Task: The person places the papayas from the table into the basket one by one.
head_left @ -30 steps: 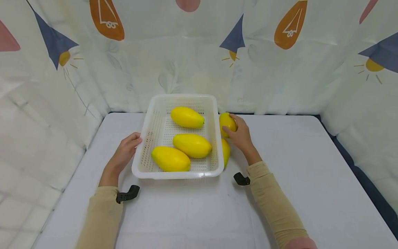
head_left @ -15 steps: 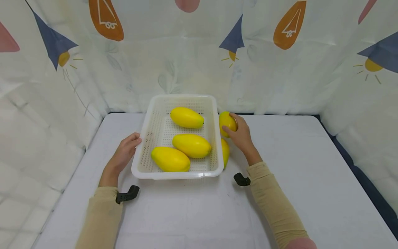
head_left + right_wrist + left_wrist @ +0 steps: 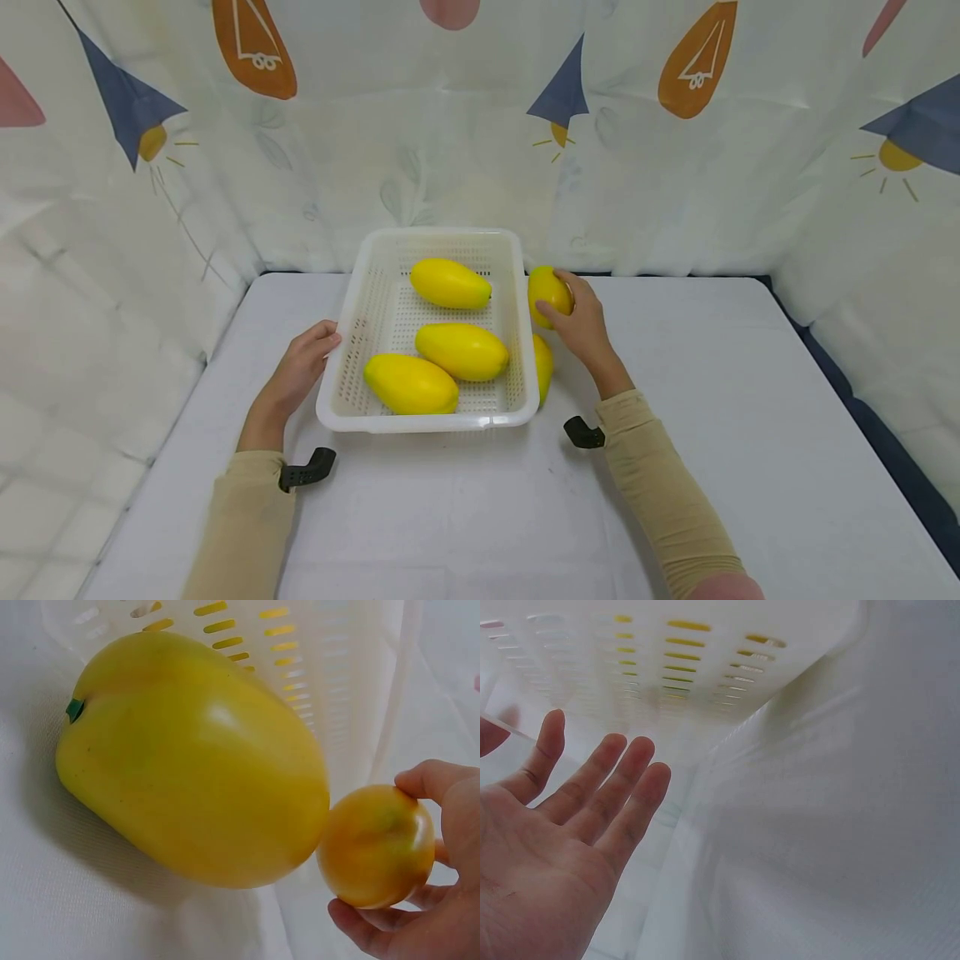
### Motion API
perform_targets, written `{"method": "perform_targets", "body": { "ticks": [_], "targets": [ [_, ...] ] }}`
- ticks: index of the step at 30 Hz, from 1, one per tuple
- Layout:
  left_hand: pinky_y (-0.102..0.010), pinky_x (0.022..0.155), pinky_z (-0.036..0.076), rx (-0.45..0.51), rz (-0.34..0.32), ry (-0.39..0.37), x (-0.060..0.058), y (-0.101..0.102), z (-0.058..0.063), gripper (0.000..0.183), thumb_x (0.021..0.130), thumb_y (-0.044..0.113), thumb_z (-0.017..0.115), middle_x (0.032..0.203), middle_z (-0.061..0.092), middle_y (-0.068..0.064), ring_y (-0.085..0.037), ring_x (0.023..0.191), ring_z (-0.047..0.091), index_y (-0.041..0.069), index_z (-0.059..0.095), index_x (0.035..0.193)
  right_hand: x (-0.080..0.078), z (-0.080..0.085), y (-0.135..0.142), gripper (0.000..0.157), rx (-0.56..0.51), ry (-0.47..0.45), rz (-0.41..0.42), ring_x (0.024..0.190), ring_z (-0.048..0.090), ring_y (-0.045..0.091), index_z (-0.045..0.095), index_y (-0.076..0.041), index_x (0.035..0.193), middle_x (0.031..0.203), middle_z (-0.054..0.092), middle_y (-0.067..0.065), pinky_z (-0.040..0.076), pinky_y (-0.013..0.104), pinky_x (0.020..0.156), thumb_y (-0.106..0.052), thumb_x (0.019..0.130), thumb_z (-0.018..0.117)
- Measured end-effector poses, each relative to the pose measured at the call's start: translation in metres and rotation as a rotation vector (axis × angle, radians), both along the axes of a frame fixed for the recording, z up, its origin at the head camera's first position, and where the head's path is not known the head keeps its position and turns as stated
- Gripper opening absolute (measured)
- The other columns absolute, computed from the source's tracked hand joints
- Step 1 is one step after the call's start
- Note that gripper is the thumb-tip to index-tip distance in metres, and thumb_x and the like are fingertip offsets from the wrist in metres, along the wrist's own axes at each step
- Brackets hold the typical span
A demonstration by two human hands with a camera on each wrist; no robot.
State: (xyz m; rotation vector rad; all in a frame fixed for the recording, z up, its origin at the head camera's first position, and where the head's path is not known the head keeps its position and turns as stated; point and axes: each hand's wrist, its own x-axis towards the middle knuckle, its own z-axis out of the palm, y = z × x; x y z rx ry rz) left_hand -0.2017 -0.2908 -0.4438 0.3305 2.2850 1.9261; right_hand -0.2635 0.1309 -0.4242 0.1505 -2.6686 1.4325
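Note:
A white perforated plastic basket [image 3: 347,367] holds several yellow mangoes, including one near the back [image 3: 450,283], one in the middle [image 3: 461,352] and one at the front left [image 3: 411,383]. My left hand [image 3: 300,367] is at its left rim, thumb over the edge and the other fingers [image 3: 600,772] extended beneath. Beyond the right wall, my right hand [image 3: 581,321] grips another mango [image 3: 548,297] between thumb and fingers, end toward the wrist camera. Nearer me, a second loose mango [image 3: 195,757] lies against the basket, partly hidden by the rim in the head view.
A white cloth covers the table [image 3: 465,517]. Patterned curtains [image 3: 465,167] hang close behind it and along both sides. A black wrist camera [image 3: 307,468] sits at my left cuff and another camera [image 3: 583,432] at my right.
The mango in my right hand has shifted slightly toward the back of the table. My left hand and the basket stay practically where they were.

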Motion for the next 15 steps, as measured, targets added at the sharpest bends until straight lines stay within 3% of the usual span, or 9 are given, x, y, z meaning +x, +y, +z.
{"method": "perform_targets", "body": {
  "ticks": [15],
  "targets": [
    [-0.013,0.087,0.048,0.025,-0.001,-0.010,-0.0005,0.0004,-0.0001,0.030,0.104,0.031,0.040,0.112,0.057,0.004,-0.002,0.100,0.059,0.004,0.049,0.116,0.0031,0.0063,-0.0007,0.062,-0.022,0.028,-0.005,0.130,0.043,0.028,0.039,-0.021,0.145,0.151,0.038,0.006,0.042,0.049,0.106,-0.034,0.091,0.066]
  ]
}}
